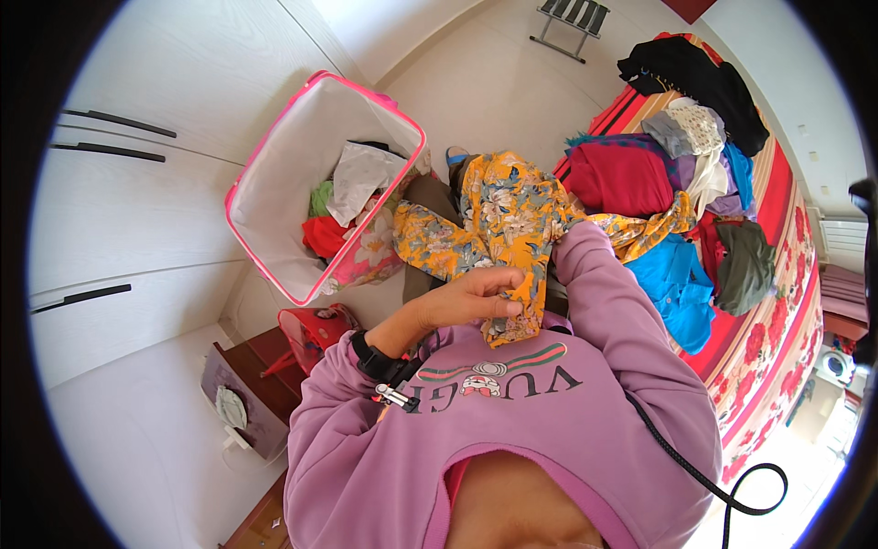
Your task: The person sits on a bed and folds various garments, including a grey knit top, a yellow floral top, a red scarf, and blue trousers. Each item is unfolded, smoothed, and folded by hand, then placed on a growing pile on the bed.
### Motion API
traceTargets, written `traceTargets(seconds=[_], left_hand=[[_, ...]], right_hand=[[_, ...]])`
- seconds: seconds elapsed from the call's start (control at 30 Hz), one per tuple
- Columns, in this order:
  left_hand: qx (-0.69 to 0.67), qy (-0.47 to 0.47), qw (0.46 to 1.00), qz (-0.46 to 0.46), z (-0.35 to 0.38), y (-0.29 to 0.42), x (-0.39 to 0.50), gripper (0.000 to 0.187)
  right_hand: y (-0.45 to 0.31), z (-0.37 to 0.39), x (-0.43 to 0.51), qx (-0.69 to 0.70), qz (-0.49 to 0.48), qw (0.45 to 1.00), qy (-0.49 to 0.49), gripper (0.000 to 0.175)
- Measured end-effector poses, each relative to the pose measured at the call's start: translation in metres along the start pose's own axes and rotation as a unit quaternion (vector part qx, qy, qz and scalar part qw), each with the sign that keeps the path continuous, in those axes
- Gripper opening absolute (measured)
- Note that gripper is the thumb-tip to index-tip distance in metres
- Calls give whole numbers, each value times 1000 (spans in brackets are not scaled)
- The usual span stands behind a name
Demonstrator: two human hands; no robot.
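Observation:
A yellow garment [507, 206] with a print of white flowers and grey leaves is spread over my lap. My left hand [473, 298], with a black band at its wrist, pinches the near end of the cloth between thumb and fingers, close to my chest. The right sleeve [603, 267] of my purple sweatshirt reaches to the garment's right side. There the cloth hides my right hand, so its grip does not show. One yellow sleeve trails right, onto the clothes on the bed.
A pink-rimmed storage basket [274, 178] on my left holds a few clothes and a white plastic bag [363, 178]. To the right, a bed [761, 350] bears a red bundle [621, 178], a blue shirt [672, 281] and black clothing [699, 75]. A folding stool [573, 24] stands beyond.

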State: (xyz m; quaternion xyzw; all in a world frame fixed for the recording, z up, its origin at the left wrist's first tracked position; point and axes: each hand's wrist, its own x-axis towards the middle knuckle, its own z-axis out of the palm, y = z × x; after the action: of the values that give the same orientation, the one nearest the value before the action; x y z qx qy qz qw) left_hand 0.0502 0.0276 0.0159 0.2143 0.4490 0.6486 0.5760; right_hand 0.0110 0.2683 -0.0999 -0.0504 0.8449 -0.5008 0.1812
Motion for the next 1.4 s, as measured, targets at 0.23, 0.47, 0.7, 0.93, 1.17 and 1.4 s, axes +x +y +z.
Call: traceTargets(seconds=[0.23, 0.47, 0.7, 0.93, 1.17, 1.4], left_hand=[[-93, 86, 990, 54, -12, -7, -3, 37], [-196, 309, 923, 120, -68, -14, 7, 20], [-177, 396, 892, 127, -146, -52, 28, 15], [-42, 456, 885, 77, -164, -92, 20, 8], [-137, 411, 895, 108, -166, -85, -8, 13], [-190, 338, 912, 137, -148, -48, -22, 24]], right_hand=[[2, -2, 16, -50, -10, 999, -15, 40], [2, -14, 0, -184, -66, 976, -92, 42], [-38, -13, -13, -333, -156, 912, -180, 43], [-133, -123, -67, 99, -53, 992, 65, 28], [-127, -189, -95, 357, -84, 841, 398, 15], [-110, -224, -159, 95, -87, 864, 486, 16]])
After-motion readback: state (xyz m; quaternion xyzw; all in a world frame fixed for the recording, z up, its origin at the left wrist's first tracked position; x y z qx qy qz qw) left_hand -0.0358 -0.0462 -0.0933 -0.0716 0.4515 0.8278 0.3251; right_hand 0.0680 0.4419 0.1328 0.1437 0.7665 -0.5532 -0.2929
